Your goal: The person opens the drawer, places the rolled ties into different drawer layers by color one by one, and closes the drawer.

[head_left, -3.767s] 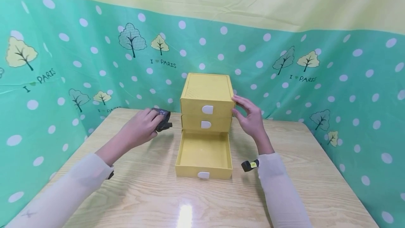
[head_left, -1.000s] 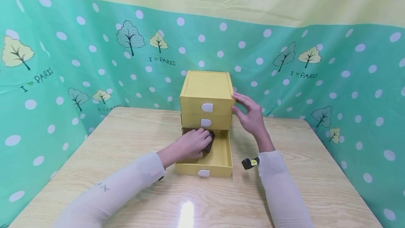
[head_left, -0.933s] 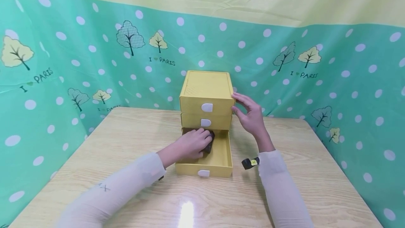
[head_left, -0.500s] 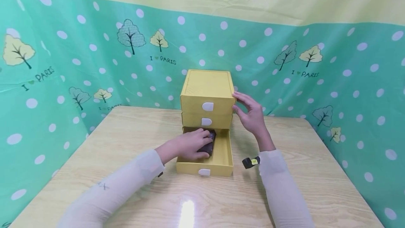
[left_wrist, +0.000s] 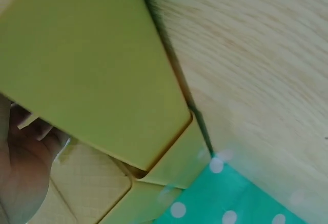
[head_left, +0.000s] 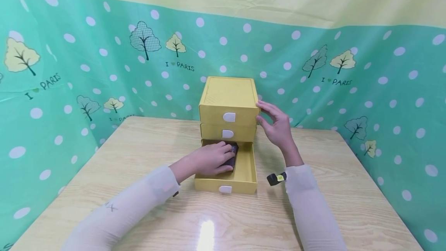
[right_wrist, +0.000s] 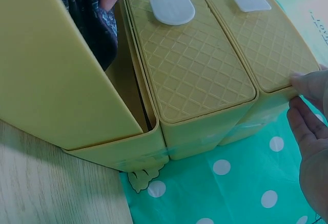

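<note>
Left hand (head_left: 209,160) lies inside the open bottom drawer (head_left: 244,179), fingers curled over a dark cloth bundle (head_left: 231,157) beneath them. Right hand (head_left: 277,127), fingers straight, touches the yellow drawer unit (head_left: 228,96) at its top right corner.

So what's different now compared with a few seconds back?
The left hand carried the dark bundle from the table beside the yellow drawer unit into the open bottom drawer, and still grips it. The right hand stayed at the unit's side.

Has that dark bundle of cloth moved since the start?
Yes. The dark cloth lay left of the yellow drawer unit; now it sits inside the open bottom drawer, under the left hand.
</note>
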`<state>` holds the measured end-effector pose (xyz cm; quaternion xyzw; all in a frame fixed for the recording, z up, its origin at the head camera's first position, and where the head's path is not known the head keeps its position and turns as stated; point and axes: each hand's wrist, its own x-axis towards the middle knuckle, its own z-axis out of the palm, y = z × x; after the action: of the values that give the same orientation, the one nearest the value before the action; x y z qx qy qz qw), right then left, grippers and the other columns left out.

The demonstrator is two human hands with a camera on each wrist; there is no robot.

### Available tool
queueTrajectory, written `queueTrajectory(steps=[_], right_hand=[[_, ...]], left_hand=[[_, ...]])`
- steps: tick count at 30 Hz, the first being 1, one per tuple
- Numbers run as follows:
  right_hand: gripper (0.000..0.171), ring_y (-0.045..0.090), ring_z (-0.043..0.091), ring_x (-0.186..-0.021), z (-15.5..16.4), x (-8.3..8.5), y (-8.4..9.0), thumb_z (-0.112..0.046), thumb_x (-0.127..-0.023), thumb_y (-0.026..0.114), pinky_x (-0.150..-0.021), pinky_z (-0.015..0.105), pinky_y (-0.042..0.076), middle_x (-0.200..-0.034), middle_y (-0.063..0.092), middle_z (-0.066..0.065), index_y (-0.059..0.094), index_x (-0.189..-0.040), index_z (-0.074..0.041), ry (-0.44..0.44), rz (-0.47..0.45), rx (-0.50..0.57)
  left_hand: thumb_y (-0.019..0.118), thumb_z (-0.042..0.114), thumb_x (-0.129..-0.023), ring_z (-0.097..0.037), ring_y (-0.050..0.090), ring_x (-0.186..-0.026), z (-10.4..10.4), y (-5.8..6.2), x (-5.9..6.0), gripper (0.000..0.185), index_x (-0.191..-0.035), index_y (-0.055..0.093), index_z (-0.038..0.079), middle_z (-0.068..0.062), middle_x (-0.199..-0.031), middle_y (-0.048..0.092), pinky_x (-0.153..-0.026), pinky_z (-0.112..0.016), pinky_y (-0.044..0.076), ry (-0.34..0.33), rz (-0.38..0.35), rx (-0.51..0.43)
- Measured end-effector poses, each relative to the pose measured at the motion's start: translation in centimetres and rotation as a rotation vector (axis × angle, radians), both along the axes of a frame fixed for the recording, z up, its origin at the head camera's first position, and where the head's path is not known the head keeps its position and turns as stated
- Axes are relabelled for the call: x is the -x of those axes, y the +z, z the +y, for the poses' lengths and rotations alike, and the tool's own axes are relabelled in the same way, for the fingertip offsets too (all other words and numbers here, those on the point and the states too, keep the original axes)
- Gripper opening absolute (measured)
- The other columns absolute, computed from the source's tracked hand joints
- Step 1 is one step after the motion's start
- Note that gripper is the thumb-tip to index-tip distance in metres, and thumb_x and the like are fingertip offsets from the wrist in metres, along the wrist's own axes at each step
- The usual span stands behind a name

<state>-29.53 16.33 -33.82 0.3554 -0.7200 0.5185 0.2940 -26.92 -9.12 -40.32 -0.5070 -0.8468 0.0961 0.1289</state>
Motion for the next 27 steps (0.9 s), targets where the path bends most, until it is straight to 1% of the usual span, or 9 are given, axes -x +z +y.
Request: queueTrajectory(steps=[2,6,9,13,17,20,23,27], right_hand=[[0.038,0.056,0.041,-0.129,0.0,0.0,0.0,0.020,-0.087,0.068,-0.109,0.050,0.050,-0.134,0.059,0.033,0.063,-0.125,0.016,0.003,0.001,0.000],[0.039,0.056,0.041,-0.128,-0.1,0.0,0.1,0.020,-0.087,0.068,-0.109,0.050,0.050,-0.134,0.059,0.034,0.063,-0.125,0.016,0.004,0.002,0.003],[0.039,0.056,0.041,-0.128,-0.1,0.0,0.1,0.020,-0.087,0.068,-0.109,0.050,0.050,-0.134,0.059,0.034,0.063,-0.125,0.016,0.002,-0.001,0.004],[0.038,0.056,0.043,-0.129,-0.1,0.0,0.1,0.020,-0.087,0.068,-0.109,0.051,0.050,-0.133,0.058,0.034,0.063,-0.125,0.016,0.003,-0.004,0.006],[0.038,0.056,0.043,-0.129,-0.1,0.0,0.0,0.020,-0.087,0.068,-0.109,0.054,0.049,-0.133,0.059,0.034,0.063,-0.125,0.016,0.004,-0.003,0.012],[0.038,0.056,0.042,-0.129,-0.1,0.0,0.0,0.019,-0.087,0.068,-0.108,0.057,0.049,-0.134,0.059,0.033,0.063,-0.125,0.016,0.004,-0.002,0.011],[0.038,0.055,0.042,-0.129,-0.1,0.0,0.0,0.019,-0.087,0.068,-0.109,0.057,0.048,-0.134,0.059,0.033,0.063,-0.125,0.016,0.004,-0.002,0.008],[0.038,0.055,0.042,-0.130,-0.1,-0.1,0.0,0.019,-0.087,0.068,-0.110,0.053,0.049,-0.134,0.059,0.033,0.063,-0.125,0.016,0.001,-0.006,0.001]], left_hand=[[0.056,0.043,-0.105,-0.022,0.056,-0.099,0.0,0.3,-0.3,0.046,-0.129,0.067,0.006,-0.006,-0.119,0.066,-0.086,-0.033,0.056,-0.007,0.010,-0.006],[0.056,0.042,-0.105,-0.020,0.056,-0.094,0.0,1.1,-0.9,0.042,-0.126,0.068,0.008,-0.003,-0.114,0.066,-0.080,-0.031,0.056,-0.033,0.074,0.007],[0.057,0.041,-0.105,-0.019,0.055,-0.090,0.0,1.6,-1.4,0.039,-0.123,0.069,0.009,-0.002,-0.110,0.066,-0.073,-0.029,0.056,-0.070,0.149,0.023],[0.060,0.039,-0.103,-0.018,0.057,-0.087,-0.1,2.2,-2.3,0.034,-0.118,0.070,0.010,-0.001,-0.107,0.067,-0.067,-0.027,0.055,-0.124,0.261,0.020],[0.059,0.038,-0.102,-0.017,0.059,-0.089,-0.3,2.6,-3.4,0.031,-0.114,0.069,0.011,0.000,-0.107,0.067,-0.066,-0.025,0.055,-0.170,0.375,0.011],[0.057,0.035,-0.102,-0.018,0.060,-0.091,-0.4,2.7,-4.2,0.029,-0.115,0.069,0.012,0.000,-0.108,0.068,-0.068,-0.025,0.056,-0.222,0.443,0.001],[0.053,0.029,-0.102,-0.018,0.060,-0.090,-0.5,2.6,-4.8,0.027,-0.116,0.069,0.012,0.000,-0.108,0.068,-0.069,-0.023,0.056,-0.277,0.485,-0.024],[0.048,0.021,-0.101,-0.017,0.059,-0.087,-0.5,2.6,-5.5,0.028,-0.115,0.070,0.011,0.001,-0.104,0.068,-0.067,-0.022,0.054,-0.327,0.529,-0.054]])
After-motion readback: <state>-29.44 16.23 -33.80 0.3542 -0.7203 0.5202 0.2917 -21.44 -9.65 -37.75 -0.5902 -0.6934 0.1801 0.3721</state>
